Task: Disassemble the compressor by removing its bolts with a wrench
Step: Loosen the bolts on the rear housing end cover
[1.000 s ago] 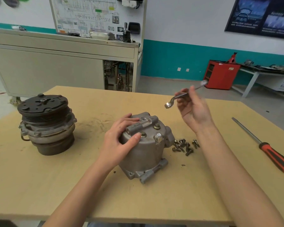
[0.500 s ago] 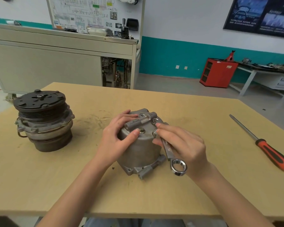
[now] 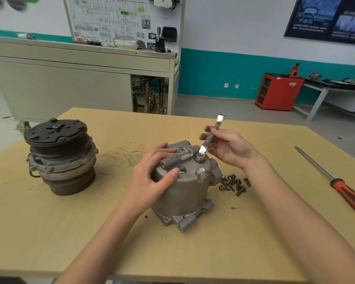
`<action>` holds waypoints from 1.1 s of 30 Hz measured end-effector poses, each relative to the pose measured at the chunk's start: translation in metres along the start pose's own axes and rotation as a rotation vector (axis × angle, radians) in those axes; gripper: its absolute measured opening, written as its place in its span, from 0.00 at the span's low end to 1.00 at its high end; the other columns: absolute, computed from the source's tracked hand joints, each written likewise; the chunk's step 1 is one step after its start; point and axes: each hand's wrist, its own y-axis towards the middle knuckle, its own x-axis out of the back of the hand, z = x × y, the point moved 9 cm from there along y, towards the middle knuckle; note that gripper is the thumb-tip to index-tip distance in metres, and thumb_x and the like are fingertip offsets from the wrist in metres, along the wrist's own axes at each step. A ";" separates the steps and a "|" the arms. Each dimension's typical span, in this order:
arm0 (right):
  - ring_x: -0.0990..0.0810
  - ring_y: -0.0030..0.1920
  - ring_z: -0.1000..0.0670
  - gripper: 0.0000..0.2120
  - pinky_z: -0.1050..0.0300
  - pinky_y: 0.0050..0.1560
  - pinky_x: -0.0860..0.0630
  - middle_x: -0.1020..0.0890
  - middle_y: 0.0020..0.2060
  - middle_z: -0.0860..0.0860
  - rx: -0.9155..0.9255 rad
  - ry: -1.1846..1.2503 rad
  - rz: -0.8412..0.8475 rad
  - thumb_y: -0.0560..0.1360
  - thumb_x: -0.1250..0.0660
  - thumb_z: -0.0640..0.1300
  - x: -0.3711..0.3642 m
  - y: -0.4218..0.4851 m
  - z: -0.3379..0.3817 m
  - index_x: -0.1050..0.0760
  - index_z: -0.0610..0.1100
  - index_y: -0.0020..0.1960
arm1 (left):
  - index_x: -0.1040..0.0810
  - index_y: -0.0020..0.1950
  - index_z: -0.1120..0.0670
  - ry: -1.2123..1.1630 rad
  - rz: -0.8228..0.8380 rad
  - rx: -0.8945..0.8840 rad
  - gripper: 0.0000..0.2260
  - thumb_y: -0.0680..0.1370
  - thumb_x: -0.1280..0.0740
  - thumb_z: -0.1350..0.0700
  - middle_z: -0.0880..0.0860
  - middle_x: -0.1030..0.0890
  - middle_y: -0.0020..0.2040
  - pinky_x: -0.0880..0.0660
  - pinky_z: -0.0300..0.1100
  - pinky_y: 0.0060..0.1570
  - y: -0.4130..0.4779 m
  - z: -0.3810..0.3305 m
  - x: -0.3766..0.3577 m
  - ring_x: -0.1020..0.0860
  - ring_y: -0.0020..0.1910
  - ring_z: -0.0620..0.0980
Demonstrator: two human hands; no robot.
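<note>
Right hand [image 3: 232,149]: thumb and curled fingers pinch the shank of a ring wrench [image 3: 210,138] at about mid-length. The wrench stands tilted, upper end up and to the far right, lower ring end seated on a bolt head [image 3: 199,157] at the far right of the housing top.

Left hand [image 3: 152,177]: curled over the left side of the compressor housing [image 3: 184,193], fingers across the top and thumb tip beside a second bolt [image 3: 181,169] on the near edge, gripping it. A third bolt [image 3: 201,173] stands on the near-right shoulder.

Compressor housing: grey cast metal, upright at the middle of the wooden table [image 3: 70,232], mounting lugs at its near base.

Loose bolts [image 3: 233,182]: small heap on the table, just right of the housing.

Clutch and pulley assembly [image 3: 59,154]: dark, upright, well to the left.

Screwdriver [image 3: 340,185]: red-and-black handle, lying at the right of the table, shaft pointing far left.
</note>
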 end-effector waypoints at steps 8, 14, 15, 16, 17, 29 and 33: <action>0.18 0.32 0.52 0.10 0.64 0.34 0.22 0.16 0.35 0.45 0.498 -0.066 -0.213 0.77 0.41 0.45 -0.012 -0.035 0.058 0.27 0.39 0.44 | 0.20 0.55 0.47 0.000 -0.006 -0.007 0.17 0.71 0.35 0.41 0.37 0.21 0.60 0.33 0.41 0.66 0.000 0.001 0.001 0.31 0.69 0.38; 0.16 0.43 0.49 0.11 0.60 0.47 0.21 0.16 0.42 0.42 1.214 -1.239 -0.265 0.77 0.35 0.46 -0.106 -0.131 0.045 0.20 0.38 0.46 | 0.21 0.55 0.46 0.000 -0.013 -0.023 0.15 0.72 0.35 0.42 0.38 0.21 0.60 0.33 0.43 0.67 0.001 0.000 0.001 0.31 0.69 0.38; 0.16 0.43 0.49 0.13 0.60 0.48 0.21 0.16 0.42 0.41 1.280 -1.419 -0.254 0.76 0.34 0.45 -0.117 -0.137 0.032 0.19 0.35 0.44 | 0.21 0.55 0.47 0.002 -0.014 -0.030 0.15 0.72 0.35 0.42 0.39 0.21 0.59 0.33 0.44 0.68 0.000 -0.001 0.001 0.31 0.69 0.39; 0.16 0.42 0.48 0.13 0.59 0.47 0.21 0.16 0.42 0.40 1.320 -1.522 -0.264 0.75 0.33 0.43 -0.122 -0.140 0.024 0.18 0.32 0.42 | 0.21 0.55 0.47 0.002 -0.013 -0.034 0.15 0.72 0.35 0.42 0.39 0.21 0.60 0.33 0.44 0.68 0.000 -0.002 0.001 0.31 0.69 0.39; 0.16 0.42 0.46 0.12 0.58 0.46 0.21 0.16 0.42 0.39 1.336 -1.562 -0.285 0.74 0.32 0.41 -0.123 -0.141 0.019 0.18 0.31 0.41 | 0.21 0.55 0.46 0.001 -0.011 -0.034 0.15 0.72 0.35 0.42 0.39 0.21 0.60 0.33 0.45 0.68 0.000 -0.002 0.000 0.31 0.69 0.39; 0.16 0.43 0.46 0.13 0.55 0.45 0.20 0.16 0.44 0.41 1.292 -1.499 -0.294 0.75 0.32 0.43 -0.111 -0.144 0.009 0.18 0.32 0.42 | 0.21 0.54 0.47 -0.020 -0.016 -0.031 0.15 0.72 0.35 0.42 0.39 0.21 0.59 0.32 0.47 0.68 0.001 -0.003 0.001 0.31 0.69 0.39; 0.16 0.44 0.49 0.06 0.59 0.47 0.21 0.16 0.47 0.48 0.941 -0.842 -0.332 0.78 0.37 0.40 -0.051 -0.123 0.019 0.21 0.44 0.47 | 0.20 0.54 0.47 -0.020 -0.009 -0.024 0.15 0.71 0.35 0.42 0.40 0.21 0.59 0.33 0.44 0.68 0.002 -0.001 0.000 0.31 0.69 0.39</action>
